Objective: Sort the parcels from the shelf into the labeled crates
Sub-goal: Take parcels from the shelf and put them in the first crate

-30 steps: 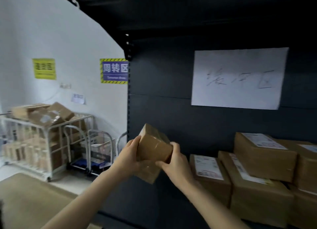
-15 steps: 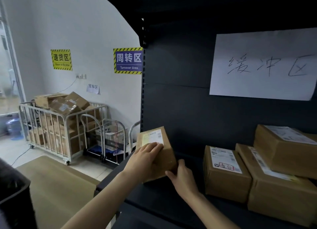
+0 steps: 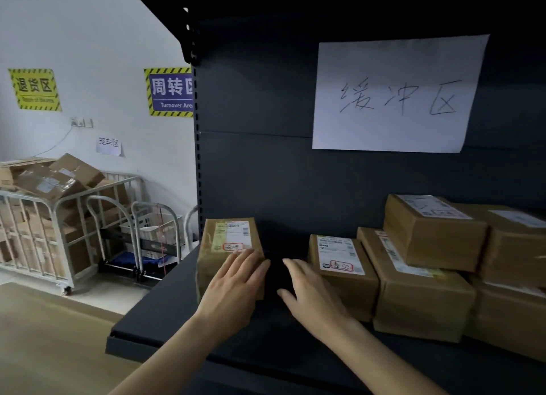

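The small brown cardboard parcel (image 3: 227, 241) with a white printed label is sitting at the left end of the dark grey metal shelf (image 3: 165, 329). The left hand (image 3: 233, 288) is lying flat on its near top edge, fingers straight and gripping nothing. The right hand (image 3: 313, 294) is hovering open in the gap beside the next labelled brown box (image 3: 339, 255). The parcel is probably being taken up. The 2 hands should be closing on opposite sides and lifting level, keeping the label facing up for reading. No crates are showing.
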Tool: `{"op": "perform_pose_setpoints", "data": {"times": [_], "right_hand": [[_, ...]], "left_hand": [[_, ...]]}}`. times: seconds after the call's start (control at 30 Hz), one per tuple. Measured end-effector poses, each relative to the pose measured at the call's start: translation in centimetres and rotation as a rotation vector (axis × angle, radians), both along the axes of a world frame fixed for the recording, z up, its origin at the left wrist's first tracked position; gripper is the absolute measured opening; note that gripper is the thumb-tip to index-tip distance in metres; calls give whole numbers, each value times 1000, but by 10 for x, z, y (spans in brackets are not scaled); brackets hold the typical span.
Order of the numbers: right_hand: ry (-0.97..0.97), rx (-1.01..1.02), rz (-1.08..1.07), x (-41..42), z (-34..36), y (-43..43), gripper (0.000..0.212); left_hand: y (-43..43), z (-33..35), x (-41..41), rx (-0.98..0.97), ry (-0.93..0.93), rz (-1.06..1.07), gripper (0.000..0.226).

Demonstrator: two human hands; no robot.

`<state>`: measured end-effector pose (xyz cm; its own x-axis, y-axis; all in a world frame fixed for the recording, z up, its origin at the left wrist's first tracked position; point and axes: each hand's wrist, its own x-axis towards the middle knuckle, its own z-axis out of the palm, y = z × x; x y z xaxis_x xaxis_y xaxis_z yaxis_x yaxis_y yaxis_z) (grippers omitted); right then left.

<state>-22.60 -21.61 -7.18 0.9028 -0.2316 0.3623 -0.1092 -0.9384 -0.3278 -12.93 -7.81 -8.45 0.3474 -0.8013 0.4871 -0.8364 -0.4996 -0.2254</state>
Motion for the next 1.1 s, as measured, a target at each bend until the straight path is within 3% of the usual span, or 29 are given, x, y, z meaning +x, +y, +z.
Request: {"op": "perform_pose_setpoints", "data": {"times": [0.1, 0.2, 0.37, 0.8, 0.93, 1.1], "right_hand": [[-67, -102, 7, -18, 7, -15, 54], [-83, -200, -75, -36, 12, -36, 56], [38, -314, -271, -64, 15, -74, 61], [208, -493, -310, -57, 12, -86, 57], [189, -469, -263, -36, 10, -71, 53], [126, -294, -202, -12, 0, -52, 50]], "left_hand": [[-20, -2, -12, 1, 11, -77, 68], [-39, -2, -19, -2, 169, -90, 71], [-78, -8, -25, -90, 362, -131, 79], [-102, -6, -28, -92, 338, -143, 66], [-84, -7, -20, -92, 332, -104, 65], [-58, -5, -3, -81, 338, -29, 67]]}}
